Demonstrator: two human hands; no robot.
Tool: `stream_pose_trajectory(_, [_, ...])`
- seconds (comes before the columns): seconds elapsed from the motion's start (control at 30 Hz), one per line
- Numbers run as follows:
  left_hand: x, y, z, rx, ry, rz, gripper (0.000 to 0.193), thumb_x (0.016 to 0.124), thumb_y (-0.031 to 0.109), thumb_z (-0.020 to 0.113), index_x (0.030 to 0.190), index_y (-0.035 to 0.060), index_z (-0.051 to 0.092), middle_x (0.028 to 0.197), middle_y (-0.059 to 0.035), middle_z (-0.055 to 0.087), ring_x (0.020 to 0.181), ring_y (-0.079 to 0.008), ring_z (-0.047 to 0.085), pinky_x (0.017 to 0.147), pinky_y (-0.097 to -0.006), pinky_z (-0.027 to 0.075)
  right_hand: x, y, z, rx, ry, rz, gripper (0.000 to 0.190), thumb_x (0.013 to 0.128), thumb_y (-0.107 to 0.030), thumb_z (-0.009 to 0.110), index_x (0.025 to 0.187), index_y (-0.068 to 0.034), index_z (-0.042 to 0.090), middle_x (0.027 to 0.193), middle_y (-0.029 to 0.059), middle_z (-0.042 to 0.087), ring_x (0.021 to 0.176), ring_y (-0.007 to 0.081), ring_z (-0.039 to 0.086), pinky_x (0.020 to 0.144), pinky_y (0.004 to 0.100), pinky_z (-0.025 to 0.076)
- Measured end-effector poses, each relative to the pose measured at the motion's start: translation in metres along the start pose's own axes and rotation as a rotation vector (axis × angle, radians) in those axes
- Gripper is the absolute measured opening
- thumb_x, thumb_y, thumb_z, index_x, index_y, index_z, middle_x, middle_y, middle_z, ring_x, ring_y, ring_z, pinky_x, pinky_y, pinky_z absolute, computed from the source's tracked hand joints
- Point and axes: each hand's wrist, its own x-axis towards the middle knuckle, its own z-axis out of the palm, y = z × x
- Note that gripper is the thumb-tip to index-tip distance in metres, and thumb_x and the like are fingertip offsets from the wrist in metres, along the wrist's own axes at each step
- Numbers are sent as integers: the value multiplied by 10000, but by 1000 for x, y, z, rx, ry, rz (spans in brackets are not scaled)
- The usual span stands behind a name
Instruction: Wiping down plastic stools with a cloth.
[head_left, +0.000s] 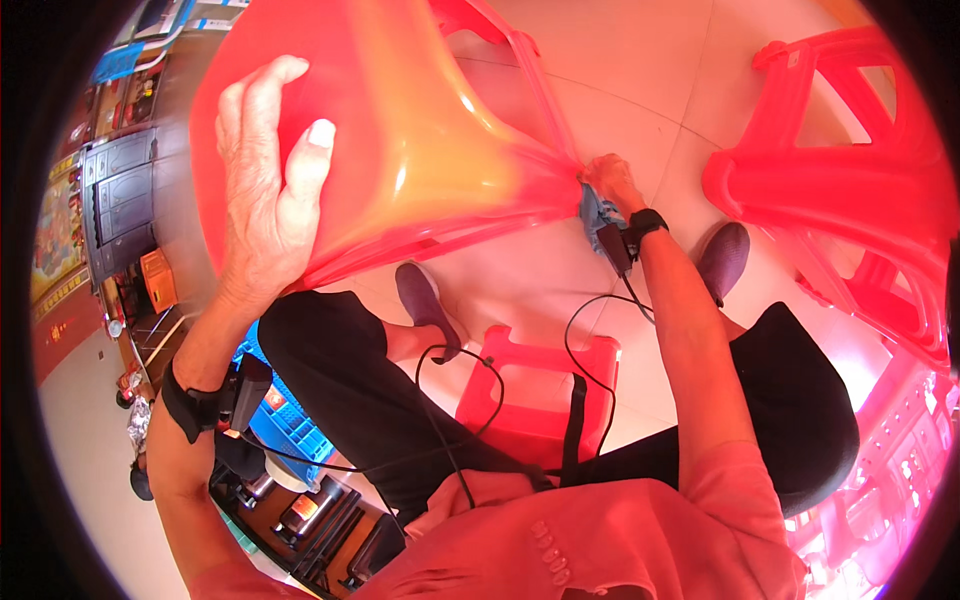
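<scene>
A large red-and-orange plastic chair (420, 142) lies on its side or tilted in front of me, its glossy surface facing up. Over its left part is my left hand (266, 172), thumb and fingers apart with nothing held; whether the palm touches the plastic cannot be told. My right hand (611, 180) grips a blue-grey cloth (596, 217) at the chair's narrow right end, which looks like a leg tip. Part of the cloth is hidden under the fingers. Black wrist straps with small devices sit on both wrists, and a black cable (574, 330) runs from them across my lap.
Another red plastic chair or stool (832, 180) stands at the right. Between my legs is a low red stool (517, 412). Blue plastic crates (289, 427) lie left of my thigh. Dark cabinets (120, 202) and an orange box (157, 279) are farther left. Tiled floor (637, 97) extends ahead.
</scene>
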Motion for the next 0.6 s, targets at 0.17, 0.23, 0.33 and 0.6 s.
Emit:
stream_pose_trajectory(0.17, [-1, -2, -2, -6, -4, -8, 428, 861, 228, 526, 1237, 33, 465, 1196, -153, 452, 1164, -310, 411, 1015, -397, 296, -4, -15, -15, 69, -66, 335, 337, 745, -360, 658, 789, -28, 698, 851, 197, 674, 821, 354, 661, 714, 421, 522])
stream_pose_trajectory(0.23, [1, 0, 0, -3, 0, -11, 433, 856, 236, 536, 1234, 37, 467, 1185, -155, 453, 1152, -313, 414, 1011, -400, 297, -5, -8, -4, 79, 9, 312, 339, 750, -370, 661, 744, -31, 687, 713, 161, 648, 689, 296, 647, 619, 392, 517])
stream_pose_trajectory(0.33, [7, 2, 8, -45, 13, 9, 434, 849, 239, 549, 1228, 42, 472, 1169, -158, 457, 1138, -316, 418, 1003, -407, 300, -10, 29, 23, 226, 154, 374, 313, 762, -352, 655, 718, -42, 670, 555, 93, 607, 515, 210, 604, 490, 348, 491])
stream_pose_trajectory(0.6, [-1, -2, 3, 0, -13, -10, 407, 892, 201, 482, 1255, 18, 454, 1222, -150, 450, 1197, -283, 406, 1034, -367, 291, -50, 6, 46, 983, 294, 422, 257, 822, -292, 611, 750, -51, 666, 576, 14, 584, 510, 108, 533, 446, 288, 410])
